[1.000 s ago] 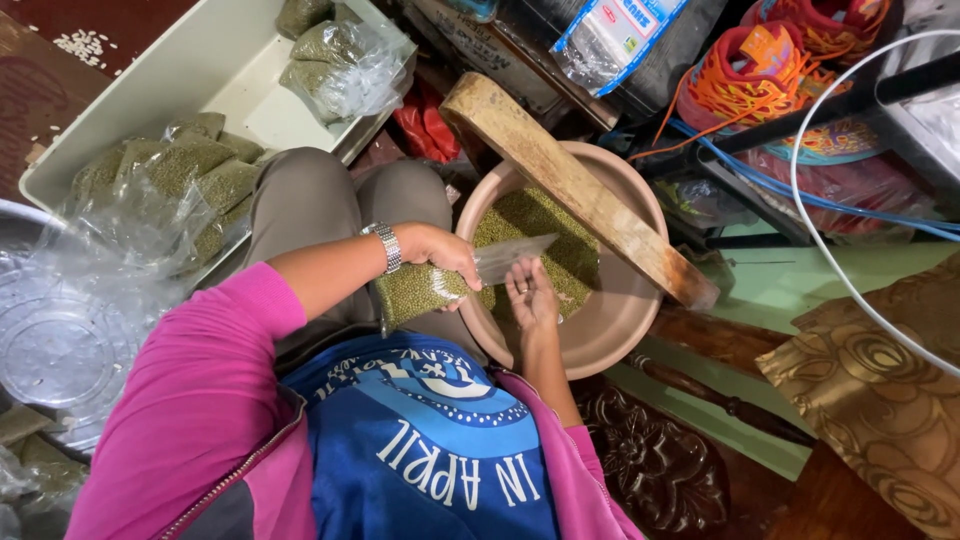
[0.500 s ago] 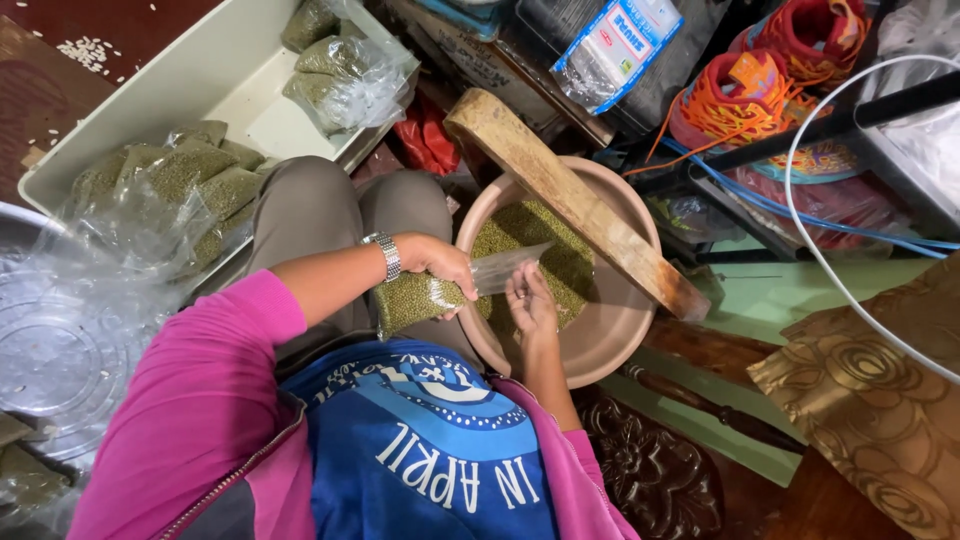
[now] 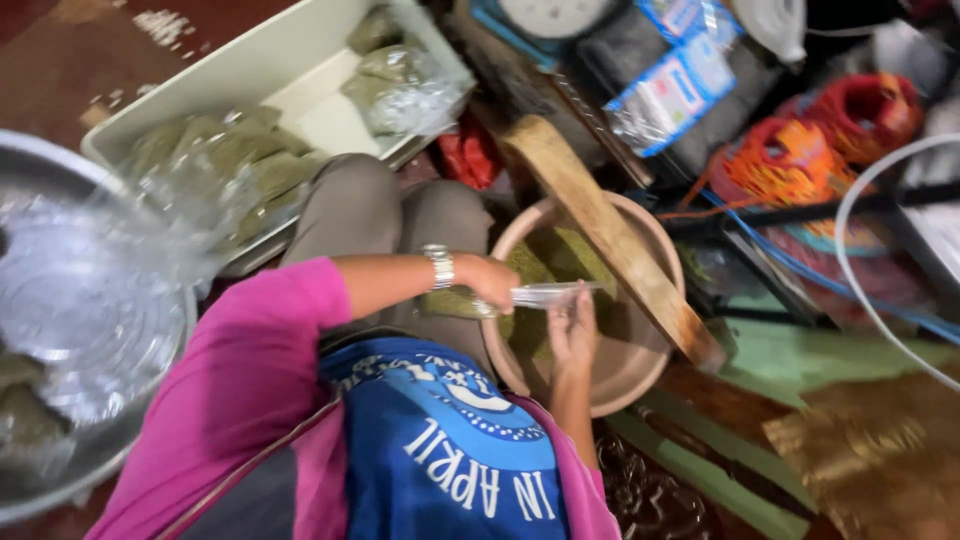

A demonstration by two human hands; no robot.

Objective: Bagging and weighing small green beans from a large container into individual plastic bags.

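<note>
- Behind, a cluttered floor is seen.
- A clear bag (image 3: 555, 293) is pinched between left hand (image 3: 492, 283) and right hand (image 3: 572, 330).
- It is held sideways over a brown bowl (image 3: 640, 365).

The basin (image 3: 640, 385) sat on the floor in front of my knees, with the wooden board (image 3: 610, 235) lying slanted across its rim. My left hand (image 3: 495, 283) and right hand (image 3: 572, 330) met over the basin, the clear bag (image 3: 550, 294) between them. To my left stood the tray (image 3: 260, 70) with filled bags (image 3: 230, 150) in it, and nearer me the metal bowl (image 3: 90, 455). Beyond the basin lay packets (image 3: 680, 85) and coiled cord (image 3: 790, 165), with a hose (image 3: 850, 265) to the right.
</note>
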